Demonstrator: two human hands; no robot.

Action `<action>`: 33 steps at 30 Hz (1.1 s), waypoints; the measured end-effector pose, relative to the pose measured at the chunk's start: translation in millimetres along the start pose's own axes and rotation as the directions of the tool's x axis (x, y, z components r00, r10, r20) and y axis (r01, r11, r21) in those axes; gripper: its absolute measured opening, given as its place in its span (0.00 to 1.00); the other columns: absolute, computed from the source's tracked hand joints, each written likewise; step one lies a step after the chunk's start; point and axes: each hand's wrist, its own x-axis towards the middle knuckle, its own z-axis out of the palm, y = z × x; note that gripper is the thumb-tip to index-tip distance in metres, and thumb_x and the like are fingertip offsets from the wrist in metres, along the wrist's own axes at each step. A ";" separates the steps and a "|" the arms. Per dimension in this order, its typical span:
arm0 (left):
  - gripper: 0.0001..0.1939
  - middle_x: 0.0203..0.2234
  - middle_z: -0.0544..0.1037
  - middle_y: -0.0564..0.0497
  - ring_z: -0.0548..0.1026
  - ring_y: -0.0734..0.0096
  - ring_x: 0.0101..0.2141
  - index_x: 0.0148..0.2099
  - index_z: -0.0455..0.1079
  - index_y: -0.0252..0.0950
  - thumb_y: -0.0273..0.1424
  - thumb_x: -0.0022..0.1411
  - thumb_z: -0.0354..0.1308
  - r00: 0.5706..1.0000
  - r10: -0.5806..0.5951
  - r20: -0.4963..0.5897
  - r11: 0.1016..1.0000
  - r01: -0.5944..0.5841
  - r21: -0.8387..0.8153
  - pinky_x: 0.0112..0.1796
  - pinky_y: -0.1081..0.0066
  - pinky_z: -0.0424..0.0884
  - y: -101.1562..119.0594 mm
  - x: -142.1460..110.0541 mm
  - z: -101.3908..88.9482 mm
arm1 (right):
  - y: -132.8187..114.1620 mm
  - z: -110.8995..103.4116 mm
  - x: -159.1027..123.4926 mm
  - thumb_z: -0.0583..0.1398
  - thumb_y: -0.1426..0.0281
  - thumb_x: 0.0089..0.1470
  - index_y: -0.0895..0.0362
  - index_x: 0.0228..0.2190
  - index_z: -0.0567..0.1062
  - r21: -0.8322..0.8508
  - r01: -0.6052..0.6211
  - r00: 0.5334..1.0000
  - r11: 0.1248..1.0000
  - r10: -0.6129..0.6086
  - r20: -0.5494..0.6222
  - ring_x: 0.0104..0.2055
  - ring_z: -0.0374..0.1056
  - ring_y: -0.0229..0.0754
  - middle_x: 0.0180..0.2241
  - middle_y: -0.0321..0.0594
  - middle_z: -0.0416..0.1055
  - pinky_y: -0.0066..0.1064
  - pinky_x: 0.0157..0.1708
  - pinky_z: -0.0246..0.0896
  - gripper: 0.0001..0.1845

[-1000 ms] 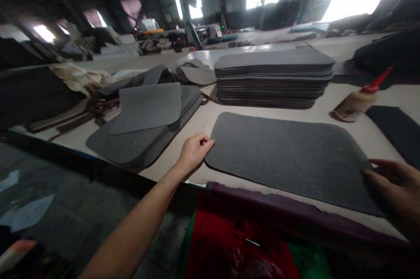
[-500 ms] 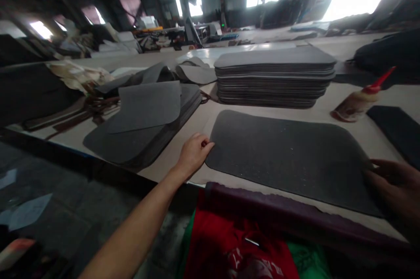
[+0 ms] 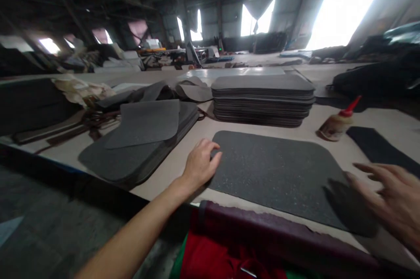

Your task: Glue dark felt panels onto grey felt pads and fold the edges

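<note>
A dark grey rounded sheet (image 3: 275, 174), flecked with pale specks, lies flat on the table in front of me. By its left edge is my left hand (image 3: 201, 163), with thumb and forefinger curved and apart. Whether those fingertips touch the sheet I cannot tell. My right hand (image 3: 390, 196) is over the sheet's right end, fingers spread and nothing in them, casting a shadow on the sheet. Beyond that end stands a bottle (image 3: 336, 125) with a red nozzle, slightly tilted in view.
Behind the sheet rises a tall stack of grey sheets (image 3: 262, 104). Another pile (image 3: 127, 160) lies to the left, with a loose piece (image 3: 147, 121) on top. A dark strip (image 3: 380, 143) lies at the right. Maroon cloth (image 3: 262, 226) covers the table's front edge.
Both hands have let go of the sheet's ends, and their fingers have opened. The sheet now lies flat with more specks showing. My view has tilted upward and shifted slightly right.
</note>
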 end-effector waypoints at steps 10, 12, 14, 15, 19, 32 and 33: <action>0.35 0.68 0.59 0.43 0.53 0.43 0.68 0.68 0.60 0.40 0.54 0.66 0.51 0.855 0.350 0.383 0.934 -0.351 -0.072 0.64 0.37 0.50 49.6 24.8 73.2 | -113.6 42.6 28.5 0.44 0.46 0.66 0.60 0.66 0.61 0.123 0.173 0.858 0.977 -0.211 0.468 0.70 0.46 0.58 0.69 0.51 0.52 0.53 0.67 0.44 0.40; 0.36 0.69 0.56 0.47 0.50 0.42 0.69 0.69 0.58 0.44 0.56 0.66 0.48 0.859 0.307 0.409 0.944 -0.331 -0.011 0.64 0.37 0.48 44.3 23.6 73.4 | -105.7 41.1 25.2 0.43 0.42 0.64 0.63 0.67 0.58 0.082 0.123 0.858 0.989 -0.148 0.493 0.71 0.43 0.60 0.69 0.53 0.49 0.54 0.67 0.42 0.45; 0.37 0.70 0.56 0.47 0.49 0.39 0.69 0.70 0.57 0.45 0.57 0.66 0.47 0.879 0.248 0.408 0.956 -0.291 0.046 0.64 0.36 0.49 38.2 22.8 69.6 | -92.7 37.4 22.4 0.41 0.39 0.62 0.66 0.67 0.58 0.042 0.072 0.862 0.997 -0.084 0.500 0.71 0.42 0.62 0.69 0.58 0.48 0.54 0.67 0.42 0.50; 0.38 0.69 0.56 0.47 0.49 0.38 0.68 0.70 0.57 0.44 0.58 0.65 0.46 0.891 0.218 0.399 0.961 -0.267 0.069 0.63 0.36 0.49 34.5 22.4 67.2 | -85.0 35.7 21.0 0.41 0.38 0.62 0.68 0.67 0.58 0.020 0.044 0.864 0.999 -0.048 0.502 0.71 0.42 0.63 0.69 0.60 0.47 0.54 0.67 0.42 0.52; 0.39 0.70 0.54 0.43 0.50 0.44 0.69 0.70 0.56 0.41 0.58 0.66 0.44 0.916 0.156 0.369 0.969 -0.214 0.123 0.65 0.42 0.50 13.4 18.7 59.4 | -53.7 32.8 12.5 0.42 0.39 0.62 0.72 0.66 0.57 -0.066 -0.053 0.861 0.996 0.080 0.503 0.71 0.41 0.62 0.69 0.64 0.46 0.53 0.68 0.39 0.53; 0.20 0.65 0.63 0.37 0.53 0.41 0.67 0.57 0.70 0.32 0.33 0.69 0.47 0.987 0.028 0.158 0.933 -0.082 0.350 0.63 0.36 0.45 4.3 1.7 4.3 | 27.8 38.0 -22.6 0.43 0.55 0.65 0.64 0.53 0.74 -0.098 0.101 0.950 0.990 -0.067 0.305 0.66 0.54 0.70 0.61 0.68 0.61 0.68 0.58 0.53 0.33; 0.19 0.65 0.64 0.43 0.54 0.49 0.67 0.58 0.70 0.37 0.36 0.69 0.49 0.980 0.073 0.187 0.935 -0.132 0.330 0.65 0.45 0.48 22.5 -0.4 6.1 | 26.6 43.8 -21.7 0.44 0.56 0.64 0.64 0.51 0.75 -0.053 0.138 0.949 0.989 -0.116 0.294 0.66 0.54 0.69 0.61 0.68 0.62 0.65 0.60 0.53 0.32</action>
